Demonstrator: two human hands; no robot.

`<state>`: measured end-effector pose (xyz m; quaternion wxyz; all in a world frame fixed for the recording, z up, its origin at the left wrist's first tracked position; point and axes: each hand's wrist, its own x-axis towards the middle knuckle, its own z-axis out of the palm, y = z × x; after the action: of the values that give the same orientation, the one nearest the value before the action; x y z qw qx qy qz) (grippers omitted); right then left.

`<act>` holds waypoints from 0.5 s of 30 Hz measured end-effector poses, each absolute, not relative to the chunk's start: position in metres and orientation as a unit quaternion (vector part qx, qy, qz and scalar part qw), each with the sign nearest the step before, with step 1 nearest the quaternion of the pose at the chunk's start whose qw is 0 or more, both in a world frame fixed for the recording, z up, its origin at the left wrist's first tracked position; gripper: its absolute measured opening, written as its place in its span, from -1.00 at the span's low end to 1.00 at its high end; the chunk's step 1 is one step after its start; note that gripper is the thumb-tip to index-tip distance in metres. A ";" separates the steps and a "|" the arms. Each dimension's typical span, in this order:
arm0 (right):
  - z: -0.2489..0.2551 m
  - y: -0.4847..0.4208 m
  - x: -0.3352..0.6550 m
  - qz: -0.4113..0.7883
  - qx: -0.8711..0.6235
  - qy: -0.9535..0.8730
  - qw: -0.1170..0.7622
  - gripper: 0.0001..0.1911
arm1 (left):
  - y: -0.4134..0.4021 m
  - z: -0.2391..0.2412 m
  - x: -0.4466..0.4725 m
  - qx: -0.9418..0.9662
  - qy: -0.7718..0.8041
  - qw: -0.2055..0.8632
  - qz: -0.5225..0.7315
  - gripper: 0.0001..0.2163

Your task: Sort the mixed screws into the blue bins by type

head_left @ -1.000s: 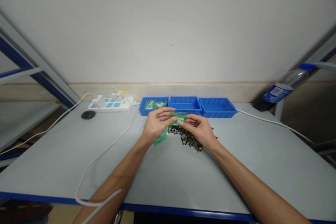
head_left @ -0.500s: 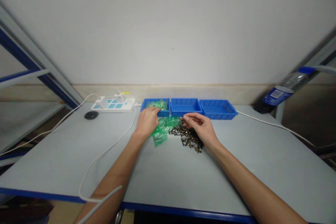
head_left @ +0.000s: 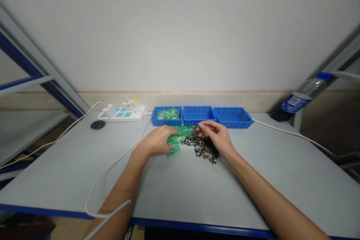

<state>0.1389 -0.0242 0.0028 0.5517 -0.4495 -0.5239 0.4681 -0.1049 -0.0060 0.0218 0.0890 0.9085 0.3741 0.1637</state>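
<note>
My left hand [head_left: 159, 140] lies at the left side of several green plastic packets [head_left: 185, 130] on the table, thumb and fingers apart, fingertips touching the nearest packet. My right hand [head_left: 217, 136] is over the far right part of a heap of small dark and brass-coloured screws [head_left: 204, 149]. Its thumb and fingers are pinched together, and what they hold is too small to make out. Behind the left hand, the left blue bin [head_left: 166, 122] contains more green packets [head_left: 170, 113].
A middle blue bin [head_left: 199, 108] and a right blue bin [head_left: 233, 124] continue the row along the wall. At left are a white power strip [head_left: 137, 114], a black disc [head_left: 98, 124] and a white cable [head_left: 111, 163]. A dark-drink bottle [head_left: 298, 101] leans at right.
My left hand has come back from the left blue bin down to the green packets on the table, its fingers now spread. My right hand has hardly moved.
</note>
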 end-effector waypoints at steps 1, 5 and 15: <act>0.004 -0.024 0.139 0.470 -0.450 -0.522 0.551 -0.63 | -0.005 0.020 -0.105 0.908 0.377 0.092 0.161 -0.50; 0.004 -0.025 0.138 0.474 -0.447 -0.523 0.550 -0.63 | 0.000 0.016 -0.105 0.903 0.389 0.094 0.154 -0.49; 0.000 -0.023 0.140 0.475 -0.443 -0.525 0.549 -0.63 | 0.008 0.017 -0.106 0.876 0.427 0.056 0.216 -0.47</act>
<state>0.1401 -0.0232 0.0002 0.5493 -0.4433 -0.5250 0.4755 -0.1063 0.0082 0.0174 0.0557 0.8763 0.4268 0.2164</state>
